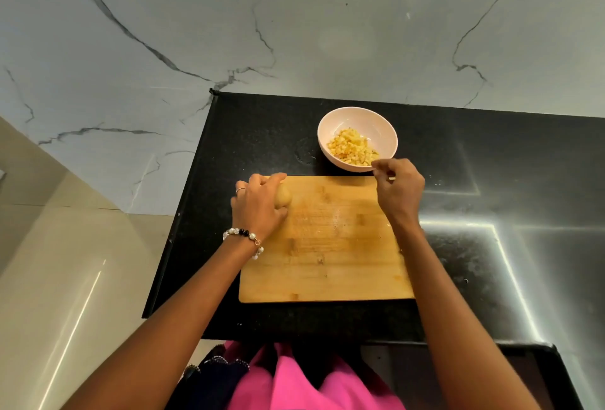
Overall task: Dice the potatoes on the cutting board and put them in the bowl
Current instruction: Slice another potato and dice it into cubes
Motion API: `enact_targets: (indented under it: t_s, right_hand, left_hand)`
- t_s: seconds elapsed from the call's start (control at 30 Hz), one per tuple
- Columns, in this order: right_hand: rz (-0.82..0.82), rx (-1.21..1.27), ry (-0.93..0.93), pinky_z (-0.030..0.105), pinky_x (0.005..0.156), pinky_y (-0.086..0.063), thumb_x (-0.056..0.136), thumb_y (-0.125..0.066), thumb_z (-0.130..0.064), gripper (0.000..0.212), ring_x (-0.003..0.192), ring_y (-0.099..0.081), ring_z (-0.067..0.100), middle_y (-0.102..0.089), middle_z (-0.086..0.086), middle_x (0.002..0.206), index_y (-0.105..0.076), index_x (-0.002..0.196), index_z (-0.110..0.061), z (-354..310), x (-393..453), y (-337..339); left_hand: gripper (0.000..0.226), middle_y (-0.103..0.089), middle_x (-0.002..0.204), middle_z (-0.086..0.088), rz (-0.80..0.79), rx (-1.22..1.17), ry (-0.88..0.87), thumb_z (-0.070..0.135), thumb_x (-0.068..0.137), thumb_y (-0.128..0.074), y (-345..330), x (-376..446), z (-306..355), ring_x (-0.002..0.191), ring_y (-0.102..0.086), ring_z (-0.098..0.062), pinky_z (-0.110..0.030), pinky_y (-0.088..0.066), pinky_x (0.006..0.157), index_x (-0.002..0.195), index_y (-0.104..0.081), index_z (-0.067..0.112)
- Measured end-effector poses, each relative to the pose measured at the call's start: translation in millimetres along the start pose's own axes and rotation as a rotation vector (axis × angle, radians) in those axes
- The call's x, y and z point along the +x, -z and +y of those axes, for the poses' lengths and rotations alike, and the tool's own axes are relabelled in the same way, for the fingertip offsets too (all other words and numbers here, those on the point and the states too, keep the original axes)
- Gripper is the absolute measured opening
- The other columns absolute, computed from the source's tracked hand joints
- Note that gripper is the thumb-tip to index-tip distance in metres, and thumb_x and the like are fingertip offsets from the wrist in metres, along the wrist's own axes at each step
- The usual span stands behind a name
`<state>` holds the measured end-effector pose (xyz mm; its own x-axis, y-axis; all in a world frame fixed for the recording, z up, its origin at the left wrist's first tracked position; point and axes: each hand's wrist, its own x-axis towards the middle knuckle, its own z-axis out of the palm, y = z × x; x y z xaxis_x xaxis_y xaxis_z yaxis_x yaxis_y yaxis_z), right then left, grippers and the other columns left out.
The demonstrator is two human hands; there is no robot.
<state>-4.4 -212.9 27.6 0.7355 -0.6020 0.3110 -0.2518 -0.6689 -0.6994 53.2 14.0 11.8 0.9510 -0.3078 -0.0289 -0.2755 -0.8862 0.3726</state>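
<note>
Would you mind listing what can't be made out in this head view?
- Potato: mostly hidden under the left hand.
- Right hand: curled fingers hide whether they pinch anything.
- Knife: none visible.
- Bowl: the dice inside are too small to count.

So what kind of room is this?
Most likely a home kitchen. A wooden cutting board lies on a black stone counter, a bowl holds diced potato, and the left hand grips a whole potato.
</note>
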Motion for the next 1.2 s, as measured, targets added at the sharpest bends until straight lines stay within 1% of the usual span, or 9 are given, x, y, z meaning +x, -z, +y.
enact_targets:
  t_s: [0.13, 0.33, 0.5, 0.7, 0.8, 0.87, 0.93, 1.07, 1.2]
  right_hand:
    - [-0.108, -0.157, -0.167, 0.037, 0.081, -0.046, 0.084, -0.068, -0.016, 0.018, 0.091, -0.06, 0.025, -0.067, 0.011, 0.098, -0.071, 0.101, -0.009, 18, -49, 18]
    - [-0.181, -0.515, -0.488, 0.047, 0.09, -0.038, 0.087, -0.065, -0.035, 0.042, 0.111, -0.042, 0.036, -0.047, 0.017, 0.119, -0.053, 0.115, -0.006, 21, -106, 38]
    - [-0.168, -0.376, -0.515, 0.044, 0.085, -0.04, 0.088, -0.065, -0.019, 0.029, 0.107, -0.047, 0.04, -0.052, 0.022, 0.111, -0.057, 0.107, 0.002, 31, -108, 42]
    - [-0.129, -0.172, -0.475, 0.036, 0.074, -0.042, 0.082, -0.068, -0.019, 0.023, 0.091, -0.054, 0.028, -0.059, 0.01, 0.094, -0.055, 0.098, -0.009, 21, -107, 48]
    - [-0.223, 0.087, -0.496, 0.037, 0.053, -0.052, 0.089, -0.063, -0.021, 0.017, 0.066, -0.061, 0.026, -0.059, 0.011, 0.084, -0.051, 0.098, -0.014, 6, -108, 53]
    - [-0.298, 0.206, -0.533, 0.028, 0.04, -0.046, 0.091, -0.061, -0.026, 0.015, 0.054, -0.06, 0.022, -0.061, 0.013, 0.085, -0.051, 0.099, -0.02, -1, -114, 52]
    - [-0.335, 0.184, -0.509, 0.029, 0.046, -0.048, 0.092, -0.058, -0.032, 0.016, 0.067, -0.063, 0.024, -0.062, 0.01, 0.093, -0.052, 0.106, -0.025, -5, -121, 50]
    - [-0.328, 0.044, -0.356, 0.038, 0.085, -0.049, 0.096, -0.052, -0.022, 0.037, 0.105, -0.059, 0.027, -0.063, 0.008, 0.113, -0.051, 0.132, -0.013, -10, -125, 55]
    - [-0.3, -0.015, -0.295, 0.031, 0.087, -0.043, 0.097, -0.047, -0.017, 0.04, 0.11, -0.056, 0.024, -0.063, 0.011, 0.119, -0.047, 0.137, -0.008, -12, -125, 64]
  left_hand:
    - [0.063, -0.054, 0.117, 0.0, -0.007, -0.153, -0.164, 0.039, 0.071, -0.075, -6, -5, 8, 0.11, -0.046, -0.023, -0.033, -0.039, 0.094, 0.129, -0.052, 0.027]
    - [0.065, -0.057, 0.111, -0.001, -0.033, -0.269, -0.313, 0.039, 0.066, -0.08, -24, -12, 38, 0.103, -0.045, -0.021, -0.025, -0.033, 0.083, 0.125, -0.059, 0.023]
    - [0.066, -0.057, 0.113, -0.003, -0.021, -0.3, -0.333, 0.037, 0.065, -0.082, -41, -10, 55, 0.103, -0.046, -0.022, -0.022, -0.029, 0.082, 0.124, -0.06, 0.02]
    - [0.063, -0.057, 0.118, -0.001, -0.041, -0.298, -0.346, 0.036, 0.069, -0.078, -45, -6, 57, 0.106, -0.044, -0.022, -0.028, -0.036, 0.088, 0.126, -0.058, 0.021]
    - [0.06, -0.051, 0.125, 0.001, -0.141, -0.272, -0.363, 0.035, 0.076, -0.073, -42, -3, 57, 0.111, -0.041, -0.02, -0.027, -0.034, 0.094, 0.132, -0.052, 0.027]
    - [0.06, -0.048, 0.125, 0.001, -0.186, -0.276, -0.361, 0.029, 0.077, -0.074, -42, -3, 57, 0.111, -0.043, -0.018, -0.029, -0.04, 0.096, 0.132, -0.051, 0.028]
    - [0.06, -0.049, 0.122, 0.001, -0.171, -0.27, -0.367, 0.027, 0.075, -0.076, -42, -4, 60, 0.108, -0.047, -0.018, -0.032, -0.044, 0.093, 0.131, -0.053, 0.027]
    - [0.058, -0.052, 0.121, 0.0, -0.141, -0.282, -0.406, 0.028, 0.076, -0.075, -47, -14, 74, 0.106, -0.048, -0.018, -0.033, -0.045, 0.09, 0.13, -0.054, 0.026]
    - [0.055, -0.051, 0.125, -0.002, -0.109, -0.235, -0.403, 0.029, 0.079, -0.071, -54, -19, 84, 0.109, -0.047, -0.021, -0.03, -0.04, 0.09, 0.131, -0.053, 0.026]
